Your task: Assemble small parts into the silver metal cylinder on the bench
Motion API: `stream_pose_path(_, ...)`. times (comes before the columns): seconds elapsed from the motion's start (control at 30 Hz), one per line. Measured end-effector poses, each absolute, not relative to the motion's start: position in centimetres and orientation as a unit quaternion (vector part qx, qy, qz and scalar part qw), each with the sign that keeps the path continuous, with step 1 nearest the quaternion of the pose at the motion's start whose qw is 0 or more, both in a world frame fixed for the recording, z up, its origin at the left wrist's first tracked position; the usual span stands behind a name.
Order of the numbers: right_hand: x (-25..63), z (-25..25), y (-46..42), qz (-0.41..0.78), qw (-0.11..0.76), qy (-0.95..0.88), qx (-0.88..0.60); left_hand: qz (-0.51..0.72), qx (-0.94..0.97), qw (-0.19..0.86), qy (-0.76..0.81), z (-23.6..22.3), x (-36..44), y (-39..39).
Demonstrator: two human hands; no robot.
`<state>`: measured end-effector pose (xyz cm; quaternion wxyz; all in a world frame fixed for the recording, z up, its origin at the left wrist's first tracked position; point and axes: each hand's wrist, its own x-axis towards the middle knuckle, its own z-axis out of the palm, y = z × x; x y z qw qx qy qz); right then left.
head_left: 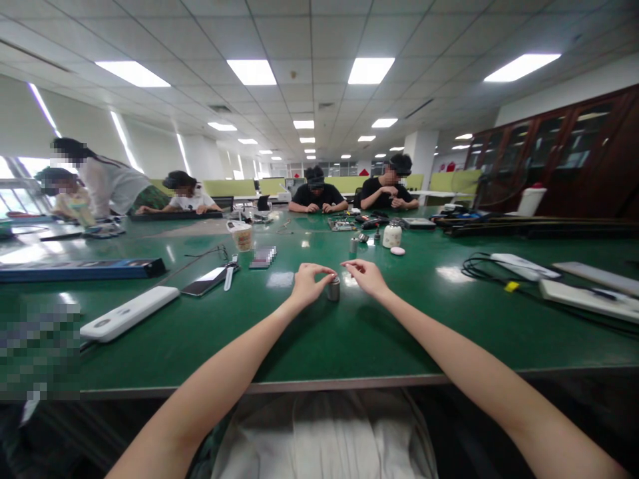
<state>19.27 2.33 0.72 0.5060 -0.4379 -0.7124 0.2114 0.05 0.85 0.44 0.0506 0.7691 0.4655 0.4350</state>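
A small grey metal cylinder (333, 290) stands upright on the green table, a little beyond its near edge. My left hand (308, 282) is at the cylinder's left side, thumb and forefinger closed at its top. Just right of it hovers my right hand (368, 275), apart from the cylinder, its thumb and fingertips drawn together in a pinch. Whatever may be between those fingertips is too small to make out. Farther back stands a similar metal cylinder (354, 245), near a white jar (392, 235) and a round pale lid (398, 251).
Leftward lie a white power strip (130, 313), a phone (204, 282), a watch (229, 274) and a paper cup (241, 236). Black cables (482, 269) and white strips (589, 299) lie on the right. Several people sit or lean at the table's far side.
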Motion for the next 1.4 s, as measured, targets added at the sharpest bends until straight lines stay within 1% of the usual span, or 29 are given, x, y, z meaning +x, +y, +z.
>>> stream_pose_path(0.17, 19.3, 0.7, 2.3, 0.204, 0.498, -0.718, -0.441, 0.42, 0.772, 0.051, 0.474, 0.4, 0.0, 0.6)
stream_pose_path(0.33, 19.3, 0.6, 2.4, 0.203, 0.502, -0.716, -0.441, 0.374, 0.781, 0.085, 0.493, 0.4, 0.2, 1.1)
stream_pose_path(0.5, 19.3, 0.6, 2.4, 0.197, 0.502, -0.718, -0.44, 0.37, 0.809, 0.12, 0.44, 0.2, 0.3, 1.6)
stream_pose_path(0.7, 19.2, 0.6, 2.4, 0.201, 0.496, -0.72, -0.442, 0.375, 0.804, 0.215, 0.409, 0.1, 0.0, 1.7)
stream_pose_path(0.77, 19.2, 0.6, 2.4, 0.201, 0.495, -0.721, -0.442, 0.376, 0.8, 0.227, 0.409, 0.1, -0.2, 1.7)
stream_pose_path(0.83, 19.3, 0.6, 2.4, 0.199, 0.496, -0.721, -0.441, 0.385, 0.791, 0.216, 0.423, 0.1, -0.2, 1.6)
stream_pose_path(0.93, 19.3, 0.6, 2.4, 0.199, 0.499, -0.721, -0.438, 0.398, 0.78, 0.173, 0.451, 0.3, -0.3, 1.6)
stream_pose_path(1.03, 19.2, 0.6, 2.3, 0.201, 0.5, -0.722, -0.435, 0.394, 0.777, 0.126, 0.475, 0.7, -0.3, 1.4)
stream_pose_path(1.17, 19.2, 0.6, 2.3, 0.201, 0.499, -0.723, -0.432, 0.385, 0.766, 0.097, 0.506, 1.2, -0.1, 0.9)
stream_pose_path(1.4, 19.2, 0.6, 2.3, 0.197, 0.497, -0.723, -0.438, 0.414, 0.768, 0.059, 0.485, 1.5, 0.4, 0.6)
